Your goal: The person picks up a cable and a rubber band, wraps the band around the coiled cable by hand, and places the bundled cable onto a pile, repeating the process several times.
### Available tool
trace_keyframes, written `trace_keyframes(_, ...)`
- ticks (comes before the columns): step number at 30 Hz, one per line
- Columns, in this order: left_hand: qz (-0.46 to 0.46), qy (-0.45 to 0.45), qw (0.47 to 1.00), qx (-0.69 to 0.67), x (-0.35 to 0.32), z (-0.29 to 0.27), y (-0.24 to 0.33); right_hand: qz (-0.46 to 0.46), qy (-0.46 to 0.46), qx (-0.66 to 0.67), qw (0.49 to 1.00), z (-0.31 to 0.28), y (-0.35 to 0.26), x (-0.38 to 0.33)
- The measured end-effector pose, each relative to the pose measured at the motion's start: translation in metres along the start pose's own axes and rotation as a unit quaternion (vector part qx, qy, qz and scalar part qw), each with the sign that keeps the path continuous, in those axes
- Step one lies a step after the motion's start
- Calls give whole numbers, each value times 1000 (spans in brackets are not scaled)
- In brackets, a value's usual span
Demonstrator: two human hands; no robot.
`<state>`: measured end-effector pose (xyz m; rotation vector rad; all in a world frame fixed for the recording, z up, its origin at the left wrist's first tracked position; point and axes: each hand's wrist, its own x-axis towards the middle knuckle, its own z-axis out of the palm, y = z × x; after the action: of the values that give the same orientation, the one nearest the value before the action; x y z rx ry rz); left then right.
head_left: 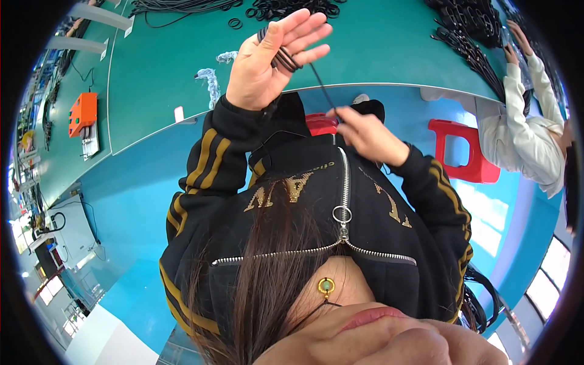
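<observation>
My left hand (258,64) is raised above the front edge of the green table, palm up and fingers stretched out. A thin black cable (286,59) is wound round it in several loops, across the palm and behind the thumb. From these loops a straight length of the cable runs down to my right hand (368,134), which is closed on it in a pinch in front of my body. The right fingertips are slightly blurred, and the cable's far end cannot be made out.
Black cable bundles (465,24) and black rings (235,24) lie on the green table (164,67), with pale blue cloth scraps (210,85) and an orange device (83,114). At right, a co-worker in white sleeves (514,91) handles black bundles near a red stool (465,170).
</observation>
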<state>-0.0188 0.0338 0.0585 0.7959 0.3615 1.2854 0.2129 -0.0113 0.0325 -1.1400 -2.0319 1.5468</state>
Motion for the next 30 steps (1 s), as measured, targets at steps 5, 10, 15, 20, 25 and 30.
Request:
trace_keyframes(5, -2, -13, 974, 226, -5, -9, -20, -183, 16, -250, 951, -24, -42, -10)
trace_keyframes(10, -158, -91, 970, 163, -28, 10, -30, -292, 131, -257, 912, -64, -52, 31)
trace_keyframes(15, -225, -141, 959, 99, -27, 22, -12, -191, 124, -107, 968, -46, -14, 65)
trace_keyframes(20, -143, -67, 983, 92, -16, 14, 2, -108, 109, 6, 988, -3, 19, 30)
trace_keyframes(25, -36, 14, 996, 76, -1, 6, -14, -118, 123, -177, 969, 13, -1, 1)
trace_keyframes(30, -7, 13, 980, 199, -2, 8, -41, -185, 88, -426, 881, -15, -44, -9)
